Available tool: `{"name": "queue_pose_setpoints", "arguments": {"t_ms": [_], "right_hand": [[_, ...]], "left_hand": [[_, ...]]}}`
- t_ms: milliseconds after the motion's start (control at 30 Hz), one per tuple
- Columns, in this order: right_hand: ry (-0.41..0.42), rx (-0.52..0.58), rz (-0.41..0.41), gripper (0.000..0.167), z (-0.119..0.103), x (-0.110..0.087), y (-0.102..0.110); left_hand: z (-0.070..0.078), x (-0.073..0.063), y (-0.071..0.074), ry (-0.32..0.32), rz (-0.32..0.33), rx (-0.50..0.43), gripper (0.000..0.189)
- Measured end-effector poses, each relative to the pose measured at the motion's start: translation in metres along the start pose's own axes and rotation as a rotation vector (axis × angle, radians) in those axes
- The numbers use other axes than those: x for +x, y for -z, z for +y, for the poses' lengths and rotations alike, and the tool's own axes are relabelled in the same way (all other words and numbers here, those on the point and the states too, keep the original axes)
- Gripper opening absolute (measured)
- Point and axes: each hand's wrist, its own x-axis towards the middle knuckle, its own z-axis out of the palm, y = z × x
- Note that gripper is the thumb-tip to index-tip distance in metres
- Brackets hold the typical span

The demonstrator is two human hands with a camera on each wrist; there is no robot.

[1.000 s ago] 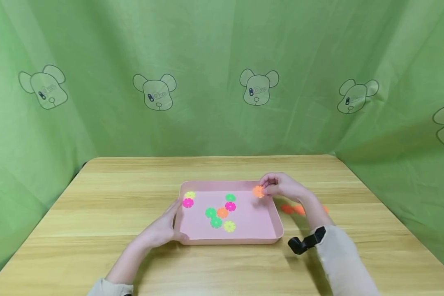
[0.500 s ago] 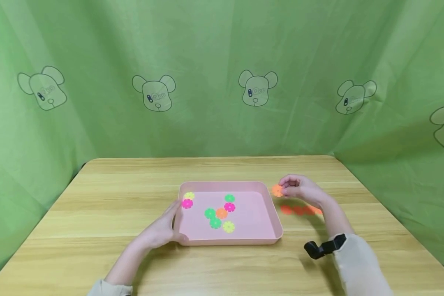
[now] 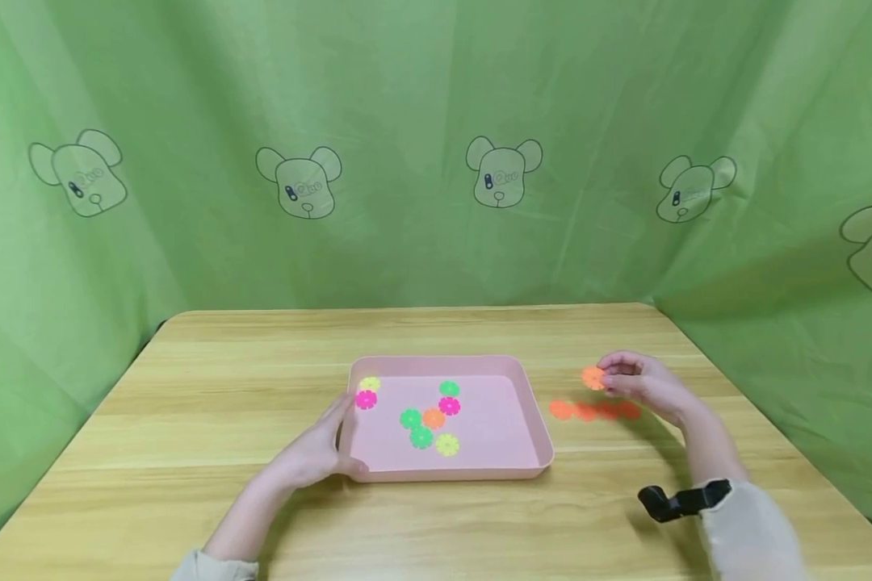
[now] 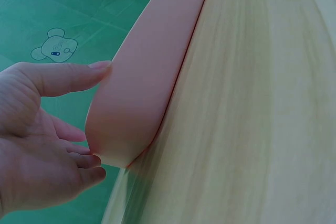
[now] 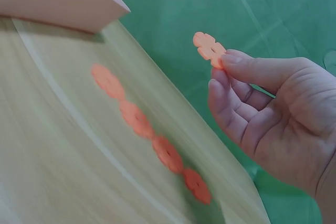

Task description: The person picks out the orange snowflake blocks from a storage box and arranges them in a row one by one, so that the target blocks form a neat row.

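Observation:
In the head view my right hand (image 3: 643, 387) pinches an orange snowflake-shaped plastic disc (image 3: 593, 378) between thumb and fingertips, above the table right of the tray. Below it lies a row of several red-orange snowflake discs (image 3: 587, 412), end to end; the right wrist view shows the held orange disc (image 5: 211, 50) apart from that row. My left hand (image 3: 312, 452) holds the near left corner of the pink tray (image 3: 480, 474). The left wrist view has its thumb on the rim and curled fingers at the corner.
Inside the tray lie green discs (image 3: 410, 419), pink discs (image 3: 449, 406), yellow discs (image 3: 446, 445) and an orange disc (image 3: 433, 417). A wooden table (image 3: 189, 387) bears everything, with a green curtain (image 3: 407, 258) behind. A black wrist mount (image 3: 683, 502) sticks out from my right sleeve.
My right hand has carried the orange disc rightward, from over the tray's far right corner to above the red-orange row. The left hand stays at the tray.

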Motion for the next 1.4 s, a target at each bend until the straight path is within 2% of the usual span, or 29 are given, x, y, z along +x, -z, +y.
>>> {"name": "queue_pose_setpoints", "arguments": {"t_ms": [267, 433, 733, 933, 1067, 1267, 1400], "right_hand": [[0.017, 0.081, 0.034, 0.016, 0.015, -0.018, 0.022], [0.017, 0.095, 0.056, 0.016, 0.024, -0.028, 0.032], [-0.035, 0.183, 0.153, 0.017, 0.042, -0.039, 0.049], [-0.113, 0.194, 0.23, 0.015, 0.048, -0.046, 0.055], [-0.154, 0.122, 0.255, 0.013, 0.05, -0.047, 0.055], [-0.201, -0.079, 0.267, 0.038, 0.049, -0.044, 0.054], [-0.233, -0.178, 0.267, 0.036, 0.049, -0.043, 0.055]], "left_hand": [[0.001, 0.0, 0.0, -0.006, -0.003, -0.003, 0.107], [0.0, 0.0, 0.0, -0.009, -0.005, 0.0, 0.108], [0.0, -0.001, 0.0, 0.01, -0.003, -0.01, 0.107], [0.0, -0.001, 0.0, 0.005, -0.007, 0.015, 0.106], [-0.001, 0.0, 0.0, 0.001, -0.011, 0.013, 0.106], [-0.002, 0.001, 0.0, -0.003, -0.011, 0.008, 0.107], [-0.002, 0.001, 0.0, -0.004, -0.013, 0.015, 0.107]]}}
